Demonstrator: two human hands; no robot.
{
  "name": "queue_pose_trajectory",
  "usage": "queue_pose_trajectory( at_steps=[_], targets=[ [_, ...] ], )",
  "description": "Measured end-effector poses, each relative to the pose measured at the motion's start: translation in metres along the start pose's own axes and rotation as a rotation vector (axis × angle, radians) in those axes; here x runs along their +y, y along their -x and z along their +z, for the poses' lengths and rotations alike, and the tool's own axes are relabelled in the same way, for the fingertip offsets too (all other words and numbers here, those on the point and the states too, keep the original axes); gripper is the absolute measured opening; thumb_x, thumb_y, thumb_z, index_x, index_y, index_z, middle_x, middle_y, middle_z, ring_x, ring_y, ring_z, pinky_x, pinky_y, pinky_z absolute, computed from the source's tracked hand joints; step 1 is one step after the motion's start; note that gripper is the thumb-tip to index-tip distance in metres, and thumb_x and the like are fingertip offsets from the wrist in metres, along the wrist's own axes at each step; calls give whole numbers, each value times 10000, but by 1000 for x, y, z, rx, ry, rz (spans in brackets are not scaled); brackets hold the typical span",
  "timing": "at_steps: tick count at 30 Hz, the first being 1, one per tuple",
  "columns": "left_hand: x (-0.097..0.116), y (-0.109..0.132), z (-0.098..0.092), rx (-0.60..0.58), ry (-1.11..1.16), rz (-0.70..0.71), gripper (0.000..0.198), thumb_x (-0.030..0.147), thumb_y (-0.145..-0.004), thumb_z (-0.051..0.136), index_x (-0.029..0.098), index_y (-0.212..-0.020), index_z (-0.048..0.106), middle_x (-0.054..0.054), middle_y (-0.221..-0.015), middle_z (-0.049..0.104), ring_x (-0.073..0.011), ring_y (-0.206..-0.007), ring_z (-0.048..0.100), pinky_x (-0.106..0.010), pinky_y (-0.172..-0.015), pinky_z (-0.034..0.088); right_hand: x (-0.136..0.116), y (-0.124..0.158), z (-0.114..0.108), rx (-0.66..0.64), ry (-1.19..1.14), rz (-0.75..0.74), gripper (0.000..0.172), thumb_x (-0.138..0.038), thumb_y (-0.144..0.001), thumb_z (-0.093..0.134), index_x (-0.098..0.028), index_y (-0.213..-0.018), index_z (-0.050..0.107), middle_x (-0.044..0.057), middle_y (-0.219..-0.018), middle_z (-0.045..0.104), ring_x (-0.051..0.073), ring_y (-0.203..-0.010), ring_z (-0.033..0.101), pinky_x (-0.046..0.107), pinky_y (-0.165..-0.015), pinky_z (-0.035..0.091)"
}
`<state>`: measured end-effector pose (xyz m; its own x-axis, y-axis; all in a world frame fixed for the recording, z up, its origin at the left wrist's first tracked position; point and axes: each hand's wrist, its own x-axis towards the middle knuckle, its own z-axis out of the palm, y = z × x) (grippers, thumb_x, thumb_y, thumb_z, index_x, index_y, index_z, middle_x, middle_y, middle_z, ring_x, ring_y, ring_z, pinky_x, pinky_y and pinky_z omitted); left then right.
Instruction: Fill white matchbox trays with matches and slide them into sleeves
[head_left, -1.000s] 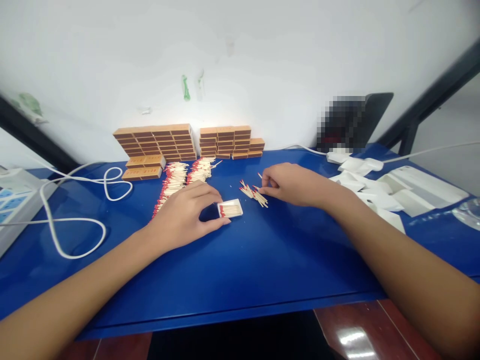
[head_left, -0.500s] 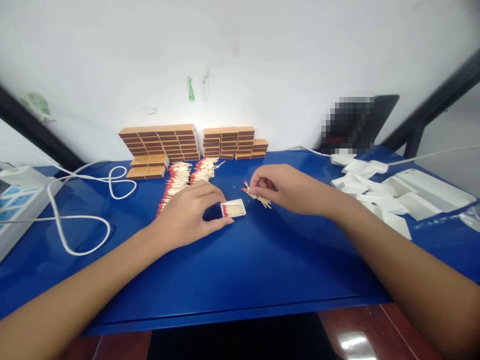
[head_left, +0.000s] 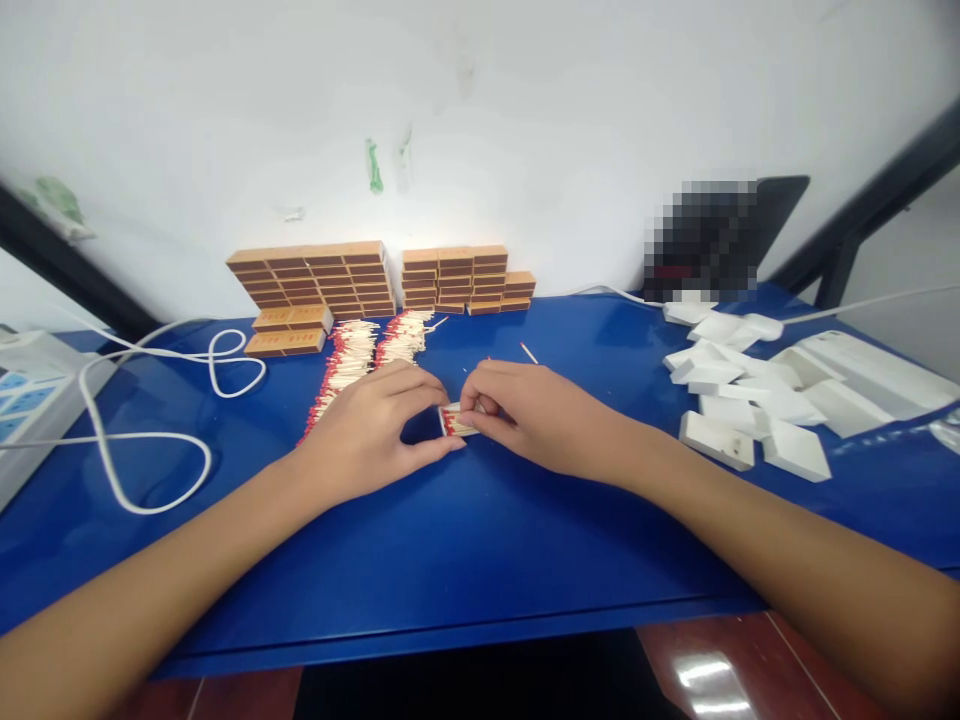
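Note:
My left hand [head_left: 375, 415] curls its thumb and fingers around a small white matchbox tray [head_left: 442, 420], which sits on the blue table. Red-tipped matches [head_left: 456, 424] lie lengthwise inside it. My right hand [head_left: 532, 410] is over the tray's right end, with its fingertips pinched on matches at the tray; the fingers hide most of these. One loose match [head_left: 529, 352] lies on the table just beyond my right hand. Two heaps of matches, a left one [head_left: 352, 355] and a right one [head_left: 403, 338], spread out behind my left hand.
Matchboxes are stacked against the wall in a left stack [head_left: 315, 280] and a right stack [head_left: 455, 280]. White trays [head_left: 716, 440] lie piled at right, near a dark panel [head_left: 780, 225]. A looped white cable [head_left: 206, 470] and power strip [head_left: 52, 410] are at left.
My right hand has moved left with its bunch of matches, from beside the tray to over it. A loose match now shows on the table. My left hand still holds the tray.

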<state>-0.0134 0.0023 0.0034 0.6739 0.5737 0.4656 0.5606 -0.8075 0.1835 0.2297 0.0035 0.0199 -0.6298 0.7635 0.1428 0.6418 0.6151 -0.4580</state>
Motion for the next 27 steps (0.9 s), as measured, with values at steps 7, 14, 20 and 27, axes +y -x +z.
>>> queue_pose_trajectory(
  at_steps=[7,14,20,27],
  targets=[
    [2,-2,-2,-6,-6,-10,297,448,-959,785,189,-1100,751,-94,-1114,783,-266,-1043,736,-436,-969,603,1,0,-7,7,27,-7,117,-278,-1051,601,-207,-986,667,52,-991,717,183,-855,625,309,-775,398],
    [3,-3,-2,10,12,-7,272,423,-953,793,189,-1091,765,-92,-1124,794,-266,-1066,745,-436,-999,604,37,-5,-39,192,233,180,175,-316,-999,620,-194,-917,716,61,-890,725,192,-786,599,318,-706,378],
    [4,-3,-3,28,-13,17,268,406,-961,783,170,-1089,768,-101,-1118,791,-269,-1060,742,-439,-984,610,59,-5,-51,73,286,304,176,-343,-944,664,-190,-928,750,69,-925,760,196,-783,631,327,-699,405],
    [3,-2,-2,20,-6,-1,283,422,-952,795,182,-1097,763,-99,-1118,790,-270,-1060,737,-433,-975,607,41,-1,-50,-209,199,324,215,-398,-937,692,-212,-832,714,44,-839,766,184,-712,645,326,-653,427]
  ],
)
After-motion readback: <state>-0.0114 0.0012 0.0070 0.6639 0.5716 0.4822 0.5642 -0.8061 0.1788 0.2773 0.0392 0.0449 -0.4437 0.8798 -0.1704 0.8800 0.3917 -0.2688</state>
